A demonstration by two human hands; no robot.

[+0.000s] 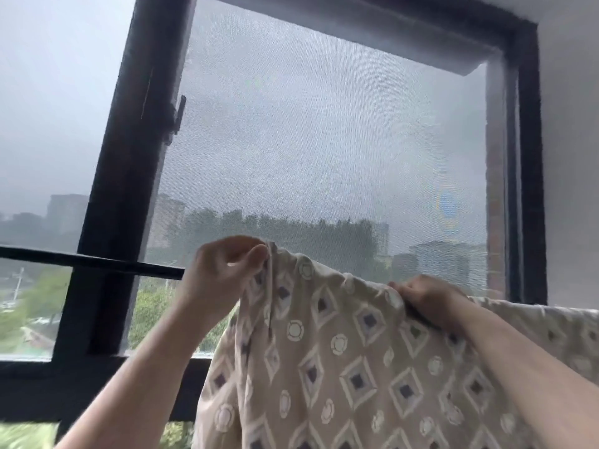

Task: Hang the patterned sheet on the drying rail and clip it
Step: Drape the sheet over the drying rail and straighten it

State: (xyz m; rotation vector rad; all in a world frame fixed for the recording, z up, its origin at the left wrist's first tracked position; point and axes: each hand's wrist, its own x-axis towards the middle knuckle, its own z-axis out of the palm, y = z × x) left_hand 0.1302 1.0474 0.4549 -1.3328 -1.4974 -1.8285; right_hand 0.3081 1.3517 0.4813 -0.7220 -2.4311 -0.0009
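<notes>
The patterned sheet [340, 367] is up at rail height in front of the window [324, 140], but the job looks only partly done. The left hand [227, 267] pinches the sheet's bunched top edge between thumb and fingers. Its grip is narrow and closed on the cloth, held just past the visible end of the dark drying rail [97, 261]. The right hand [424, 296] holds the top edge further along, its fingers curled over the fold and closed on the fabric.

Between the two hands the edge sags in a shallow curve and the rest of the sheet hangs down in front of the person. To the right of the right hand, the cloth lies in a flat, level line, which suggests that stretch is already draped over the rail. The rail itself is hidden there, so this is a judgement.

What appears left to do is to carry the left-hand end over the bare part of the rail and then spread out the bunched folds. After that the sheet has to be clipped. No clip shows anywhere in view, so the clipping does not seem to have begun.
</notes>
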